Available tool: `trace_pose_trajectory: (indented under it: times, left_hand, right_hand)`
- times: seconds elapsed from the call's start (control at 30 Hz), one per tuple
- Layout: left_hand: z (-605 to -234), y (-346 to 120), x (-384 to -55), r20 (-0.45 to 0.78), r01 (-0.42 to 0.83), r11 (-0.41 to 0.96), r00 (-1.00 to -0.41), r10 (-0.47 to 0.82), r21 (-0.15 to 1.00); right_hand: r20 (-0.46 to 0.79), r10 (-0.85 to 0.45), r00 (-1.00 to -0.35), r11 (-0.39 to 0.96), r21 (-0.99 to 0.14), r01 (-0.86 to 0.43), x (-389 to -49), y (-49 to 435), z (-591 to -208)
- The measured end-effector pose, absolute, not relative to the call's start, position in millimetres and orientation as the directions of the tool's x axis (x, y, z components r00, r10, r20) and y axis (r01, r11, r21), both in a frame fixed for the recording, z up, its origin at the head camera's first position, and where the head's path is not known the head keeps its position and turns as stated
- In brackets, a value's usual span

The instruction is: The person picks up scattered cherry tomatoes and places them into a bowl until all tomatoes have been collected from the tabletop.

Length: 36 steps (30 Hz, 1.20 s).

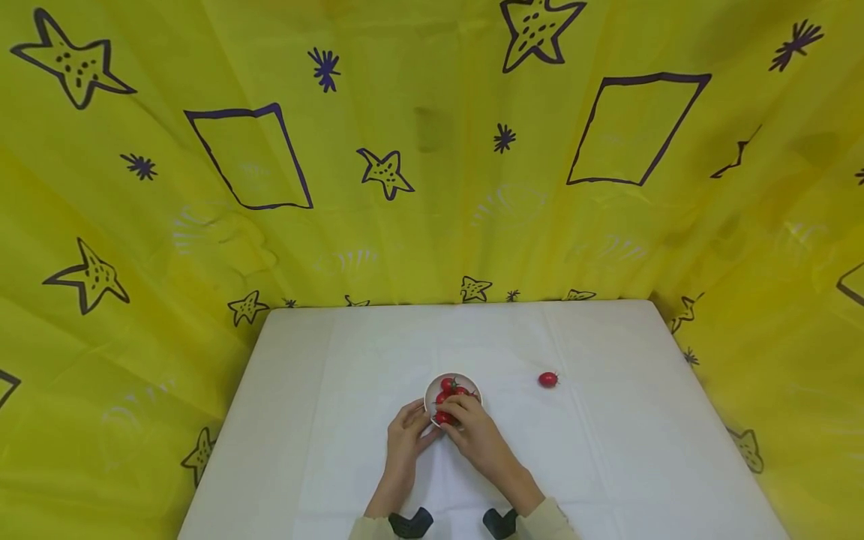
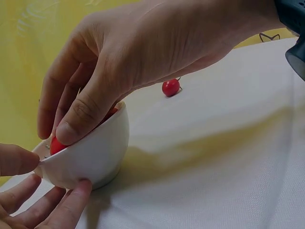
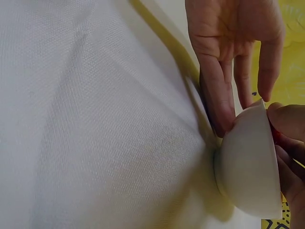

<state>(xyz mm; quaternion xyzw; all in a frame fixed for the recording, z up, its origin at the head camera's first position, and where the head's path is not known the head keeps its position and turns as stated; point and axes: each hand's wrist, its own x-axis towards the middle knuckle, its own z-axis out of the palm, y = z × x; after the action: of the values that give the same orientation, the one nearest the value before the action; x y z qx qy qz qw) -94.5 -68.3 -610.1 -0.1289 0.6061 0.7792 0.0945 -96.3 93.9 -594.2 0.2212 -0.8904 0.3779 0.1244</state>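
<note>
A small white bowl with several red cherry tomatoes in it stands on the white tabletop, tilted in the left wrist view. My left hand holds the bowl from its left side, thumb at the rim and fingers against the outer wall below. From the right, my right hand reaches over the rim, its thumb and fingers pinching a cherry tomato inside. Its fingertips are partly hidden by the bowl wall in the right wrist view.
One more cherry tomato, with a green stem, lies on the white tablecloth to the right of the bowl. A yellow curtain with drawn stars and frames surrounds the table at the back and sides.
</note>
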Motion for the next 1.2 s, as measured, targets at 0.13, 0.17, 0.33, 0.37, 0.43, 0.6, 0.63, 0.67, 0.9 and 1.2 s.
trace_pose_trajectory:
  times: [0.13,0.17,0.33,0.37,0.43,0.6,0.63,0.67,0.9,1.2]
  left_hand:
    - [-610.0,-68.4,-94.9,-0.316,-0.303,-0.250,-0.949,-0.009,0.920]
    - [-609.6,-68.4,-94.8,-0.314,-0.302,-0.252,-0.949,-0.008,0.919]
    - [-610.0,-68.2,-94.1,-0.309,-0.297,-0.259,-0.951,-0.005,0.919]
    - [-609.9,-68.2,-94.1,-0.313,-0.300,-0.262,-0.950,-0.006,0.917]
    - [-610.1,-68.2,-94.4,-0.316,-0.302,-0.266,-0.949,-0.008,0.915]
    - [-611.0,-68.4,-94.5,-0.307,-0.296,-0.257,-0.952,-0.004,0.920]
    - [-611.3,-68.4,-94.2,-0.305,-0.295,-0.252,-0.952,-0.003,0.922]
    - [-611.3,-68.5,-93.7,-0.302,-0.292,-0.248,-0.953,-0.001,0.924]
    - [-610.0,-68.2,-92.3,-0.297,-0.289,-0.244,-0.955,0.001,0.926]
    - [-610.6,-67.4,-92.3,-0.313,-0.302,-0.259,-0.950,-0.002,0.917]
  right_hand:
    - [0.385,-0.297,-0.874,0.616,-0.622,-0.484,-95.7,94.4,-595.5]
    - [0.388,-0.295,-0.873,0.617,-0.620,-0.484,-95.7,94.5,-595.9]
    - [0.415,-0.291,-0.862,0.622,-0.603,-0.500,-96.2,94.2,-598.1]
    - [0.418,-0.293,-0.860,0.620,-0.602,-0.503,-96.3,94.0,-598.5]
    - [0.419,-0.295,-0.859,0.616,-0.604,-0.506,-96.2,93.7,-599.1]
    - [0.402,-0.297,-0.866,0.612,-0.616,-0.496,-95.4,93.9,-597.9]
    - [0.398,-0.295,-0.869,0.616,-0.616,-0.491,-95.2,94.3,-597.3]
    - [0.395,-0.291,-0.871,0.617,-0.618,-0.486,-95.1,94.8,-596.6]
    - [0.384,-0.253,-0.888,0.604,-0.654,-0.455,-97.4,102.6,-592.6]
    - [0.364,-0.166,-0.917,0.633,-0.674,-0.382,-102.1,122.5,-587.5]
